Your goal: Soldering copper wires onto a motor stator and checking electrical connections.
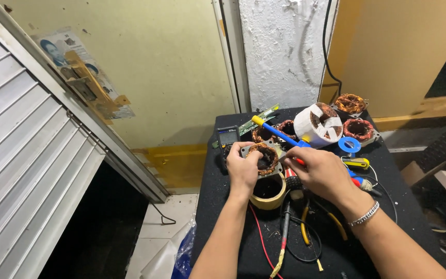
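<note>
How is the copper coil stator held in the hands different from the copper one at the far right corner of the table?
The held copper-wound stator is gripped by the left hand above a tan tape roll, while the far copper-wound stator lies untouched on the black table. A blue-handled tool in the right hand reaches the held one, not the far one. Both are copper windings in metal frames.

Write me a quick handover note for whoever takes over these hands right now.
Left hand grips a copper-wound stator over a tape roll.
Right hand holds a blue tool with its tip at the stator.
More stators, a meter, its probes and blue tape lie on the black table.
Done: stator in hand, tool on it.
Left: cannot tell how far the work is.
</note>
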